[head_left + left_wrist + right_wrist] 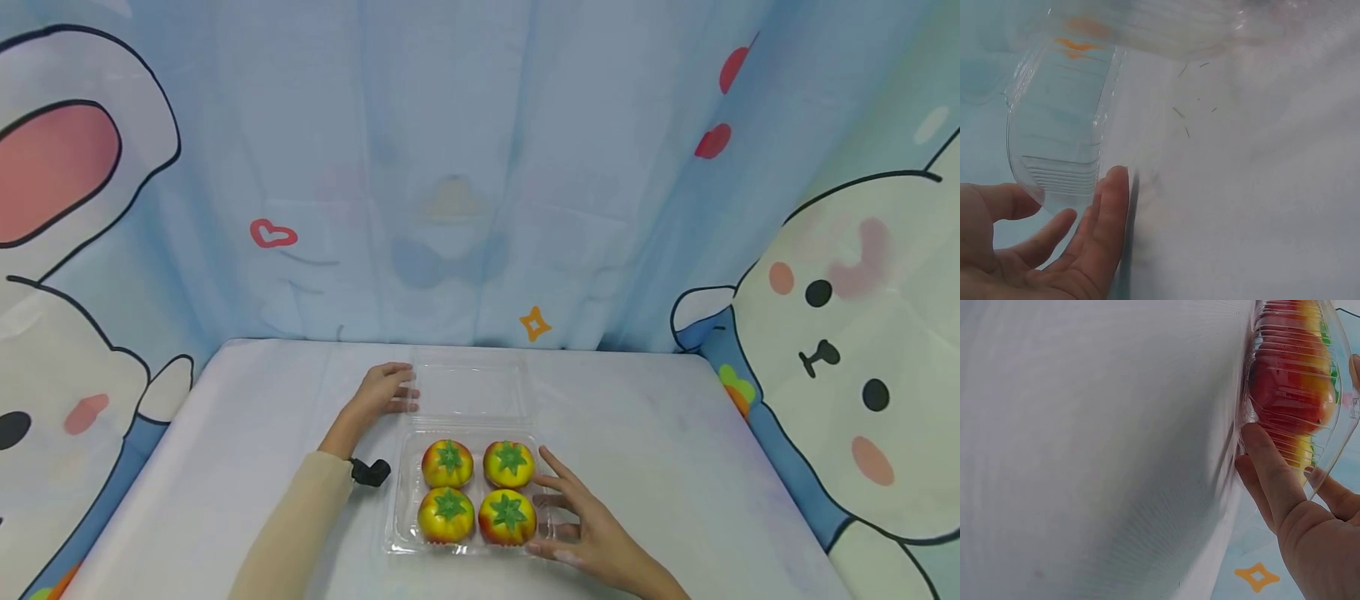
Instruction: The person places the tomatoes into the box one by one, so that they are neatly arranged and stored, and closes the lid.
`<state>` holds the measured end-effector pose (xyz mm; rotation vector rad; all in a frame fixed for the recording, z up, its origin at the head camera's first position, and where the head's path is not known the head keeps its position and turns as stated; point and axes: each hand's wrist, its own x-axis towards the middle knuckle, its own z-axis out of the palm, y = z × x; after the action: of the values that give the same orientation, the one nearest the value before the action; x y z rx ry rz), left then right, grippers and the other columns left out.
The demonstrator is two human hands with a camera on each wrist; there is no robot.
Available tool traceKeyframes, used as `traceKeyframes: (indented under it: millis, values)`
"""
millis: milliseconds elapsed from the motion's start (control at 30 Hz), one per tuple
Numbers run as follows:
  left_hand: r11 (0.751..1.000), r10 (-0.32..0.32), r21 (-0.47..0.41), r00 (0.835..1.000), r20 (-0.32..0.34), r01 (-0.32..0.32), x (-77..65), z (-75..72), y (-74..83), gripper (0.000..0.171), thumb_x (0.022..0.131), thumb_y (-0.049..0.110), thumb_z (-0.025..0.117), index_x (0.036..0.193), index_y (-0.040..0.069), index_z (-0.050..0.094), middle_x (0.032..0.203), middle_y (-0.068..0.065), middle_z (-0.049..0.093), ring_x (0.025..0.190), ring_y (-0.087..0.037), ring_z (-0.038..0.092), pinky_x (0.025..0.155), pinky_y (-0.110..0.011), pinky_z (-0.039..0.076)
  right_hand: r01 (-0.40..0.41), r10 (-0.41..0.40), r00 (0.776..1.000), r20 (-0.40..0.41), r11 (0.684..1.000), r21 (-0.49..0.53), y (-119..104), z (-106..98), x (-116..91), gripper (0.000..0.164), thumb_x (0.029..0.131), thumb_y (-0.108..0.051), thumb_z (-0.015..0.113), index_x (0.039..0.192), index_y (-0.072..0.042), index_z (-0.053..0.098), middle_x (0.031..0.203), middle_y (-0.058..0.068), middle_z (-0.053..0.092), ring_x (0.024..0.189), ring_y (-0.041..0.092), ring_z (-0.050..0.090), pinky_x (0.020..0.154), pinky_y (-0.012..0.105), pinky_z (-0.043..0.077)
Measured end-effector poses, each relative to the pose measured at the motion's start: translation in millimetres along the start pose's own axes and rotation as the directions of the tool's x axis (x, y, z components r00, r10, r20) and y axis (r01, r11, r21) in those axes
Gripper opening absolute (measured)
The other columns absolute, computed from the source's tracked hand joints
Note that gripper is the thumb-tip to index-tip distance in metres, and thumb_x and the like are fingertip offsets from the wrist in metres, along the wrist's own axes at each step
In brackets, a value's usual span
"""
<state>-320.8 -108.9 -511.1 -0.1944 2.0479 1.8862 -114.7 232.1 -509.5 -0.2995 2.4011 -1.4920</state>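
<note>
A clear plastic clamshell box lies unfolded on the table, its lid (471, 390) on the far side and its base (405, 533) nearer. Several round yellow-and-red fruits with green star-shaped leaf tops, tomato- or persimmon-like, sit in the base; one is the near right fruit (507, 517). My left hand (378, 390) is at the lid's left edge, its thumb and fairly straight fingers on either side of the ribbed corner (1060, 175). Along the base's right wall my right hand (581, 521) is spread, fingertips touching the plastic, with red fruit (1288, 381) visible through it.
The box lies on a white-covered table (660, 450). Behind it hangs a pale blue curtain (450, 125) with cartoon animals, reaching round both sides. A black wrist device (371, 472) sticks out from the left wrist beside the base.
</note>
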Motion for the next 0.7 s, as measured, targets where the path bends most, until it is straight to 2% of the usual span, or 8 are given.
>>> traceKeyframes:
  millis: [167,333,533,700]
  values:
    - [1.000,0.010,0.016,1.000,0.019,-0.010,1.1,-1.2,0.2,0.048,0.110,0.023,0.056,0.152,0.000,0.052,0.130,-0.026,0.070,0.087,-0.015,0.075,0.075,-0.028,0.067,0.003,-0.003,1.000,-0.002,1.000,-0.001,-0.8,0.2,0.0,0.085,0.083,-0.031,0.093,0.155,-0.017,0.049,0.181,0.001,0.007,0.140,0.049,0.055,0.095,0.033,0.065]
    - [0.999,0.047,0.024,0.998,0.039,-0.048,1.3,-2.9,0.2,0.047,0.111,0.023,0.054,0.152,0.001,0.052,0.140,-0.027,0.064,0.101,-0.022,0.077,0.080,-0.030,0.068,0.007,-0.007,1.000,-0.008,1.000,-0.004,-0.7,-0.9,-0.3,0.085,0.083,-0.030,0.093,0.155,-0.018,0.049,0.181,0.001,0.007,0.139,0.049,0.055,0.095,0.033,0.065]
    - [0.989,0.143,0.037,0.988,0.054,-0.145,-1.1,-3.9,3.2,0.047,0.111,0.022,0.054,0.152,-0.001,0.052,0.149,-0.026,0.057,0.118,-0.033,0.073,0.085,-0.033,0.068,-0.002,0.002,1.000,-0.010,1.000,-0.002,-2.4,-1.1,0.3,0.086,0.082,-0.031,0.093,0.154,-0.016,0.049,0.181,0.003,0.005,0.139,0.049,0.056,0.094,0.033,0.065]
    - [0.968,0.245,0.037,0.968,0.044,-0.247,-7.4,-5.7,4.8,0.045,0.111,0.017,0.054,0.151,-0.003,0.051,0.153,-0.026,0.054,0.124,-0.037,0.071,0.090,-0.036,0.067,-0.004,0.004,1.000,0.002,1.000,0.003,-3.6,-1.4,0.4,0.085,0.082,-0.032,0.093,0.154,-0.015,0.050,0.181,0.005,0.004,0.139,0.049,0.055,0.095,0.033,0.065]
